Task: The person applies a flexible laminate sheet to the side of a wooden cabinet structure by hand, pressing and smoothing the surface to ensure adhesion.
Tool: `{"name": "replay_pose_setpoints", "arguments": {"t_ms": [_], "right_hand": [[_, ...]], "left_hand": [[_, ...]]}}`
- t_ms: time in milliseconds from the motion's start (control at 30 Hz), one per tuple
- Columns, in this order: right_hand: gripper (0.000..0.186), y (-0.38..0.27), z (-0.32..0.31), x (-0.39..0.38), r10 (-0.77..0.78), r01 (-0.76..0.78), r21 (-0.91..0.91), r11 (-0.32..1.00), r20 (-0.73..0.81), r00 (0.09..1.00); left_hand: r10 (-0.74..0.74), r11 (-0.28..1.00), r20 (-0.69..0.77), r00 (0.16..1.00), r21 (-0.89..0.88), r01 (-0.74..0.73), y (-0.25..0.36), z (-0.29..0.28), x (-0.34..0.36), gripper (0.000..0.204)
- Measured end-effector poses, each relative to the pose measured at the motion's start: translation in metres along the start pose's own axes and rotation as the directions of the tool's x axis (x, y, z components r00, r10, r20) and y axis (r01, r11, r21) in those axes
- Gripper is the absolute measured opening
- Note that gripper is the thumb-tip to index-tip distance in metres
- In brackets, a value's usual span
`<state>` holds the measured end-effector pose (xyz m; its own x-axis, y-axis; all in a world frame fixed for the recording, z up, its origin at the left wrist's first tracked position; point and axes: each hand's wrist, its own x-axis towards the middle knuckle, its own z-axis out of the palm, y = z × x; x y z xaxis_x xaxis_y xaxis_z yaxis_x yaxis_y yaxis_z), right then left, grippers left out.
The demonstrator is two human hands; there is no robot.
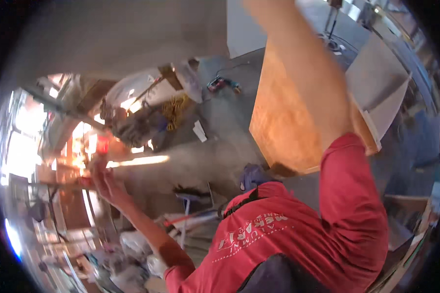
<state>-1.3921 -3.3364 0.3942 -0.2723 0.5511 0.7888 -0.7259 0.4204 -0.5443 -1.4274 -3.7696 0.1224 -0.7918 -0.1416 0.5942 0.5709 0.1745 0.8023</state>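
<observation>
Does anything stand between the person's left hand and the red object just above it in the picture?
Nothing visible does. The left hand appears right by the red object, with no separate item distinguishable between them. Blur and glare hide whether they touch.

1 fisheye cam, head-mtd on L, looks down nr torso (274,224).

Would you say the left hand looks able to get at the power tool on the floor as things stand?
Probably not: the left hand is stretched out leftward, and the power tool lies well apart on the floor, past a yellow bundle.
</observation>
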Motion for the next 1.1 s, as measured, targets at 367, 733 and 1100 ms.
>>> {"name": "replay_pose_setpoints", "arguments": {"t_ms": [367, 733, 1100], "right_hand": [[0.019, 0.177, -0.022, -0.191, 0.138, -0.189, -0.370, 0.909, -0.160, 0.977], [0.008, 0.219, -0.007, -0.268, 0.189, -0.251, -0.467, 0.848, -0.176, 0.966], [0.011, 0.274, 0.047, -0.304, 0.260, -0.414, -0.608, 0.677, -0.329, 0.908]], "left_hand": [[0.608, 0.772, -0.008, 0.794, 0.238, -0.589, -0.040, 0.145, 0.248, 0.056], [-0.285, 0.468, 0.658, 0.697, -0.539, 0.700, -0.164, 0.358, 0.351, 0.057], [0.188, 0.571, 0.943, 0.276, -0.333, 0.750, -0.436, 0.574, 0.434, 0.053]]}}
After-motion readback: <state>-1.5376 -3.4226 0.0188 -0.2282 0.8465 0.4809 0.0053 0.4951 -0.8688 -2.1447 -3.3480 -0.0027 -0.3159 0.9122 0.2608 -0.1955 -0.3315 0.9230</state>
